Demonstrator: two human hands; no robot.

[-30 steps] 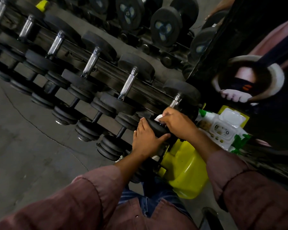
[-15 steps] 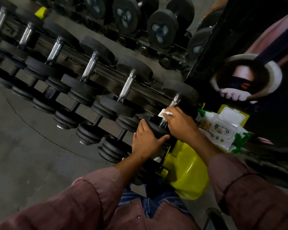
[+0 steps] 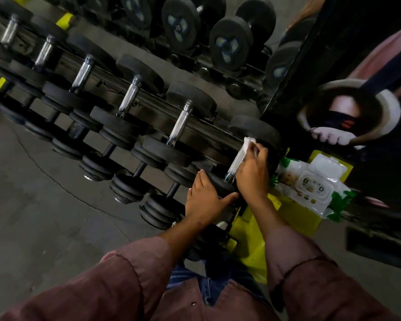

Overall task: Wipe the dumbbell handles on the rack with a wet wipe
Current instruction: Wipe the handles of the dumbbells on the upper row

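Observation:
A black rack (image 3: pixel 208 133) runs diagonally with several black dumbbells that have knurled chrome handles. At its near right end, my right hand (image 3: pixel 252 174) pinches a white wet wipe (image 3: pixel 249 143) against the upper part of the last dumbbell's chrome handle (image 3: pixel 236 162). My left hand (image 3: pixel 205 200) rests on that dumbbell's near black head (image 3: pixel 222 186), fingers spread over it and thumb along its lower edge. The handle's lower part shows bare beside my right palm.
A white-and-green pack of wipes (image 3: pixel 310 184) lies on a yellow part of the rack frame (image 3: pixel 248 230) at right. A dark mirrored panel (image 3: pixel 345 77) stands beyond it. More dumbbells sit on a lower tier (image 3: pixel 125 186) and a far rack (image 3: pixel 227 42). Grey cracked floor (image 3: pixel 44 205) spreads left.
My right hand has slid the wipe up the chrome handle toward the far head, baring the lower part of the handle. My left hand stays on the near head.

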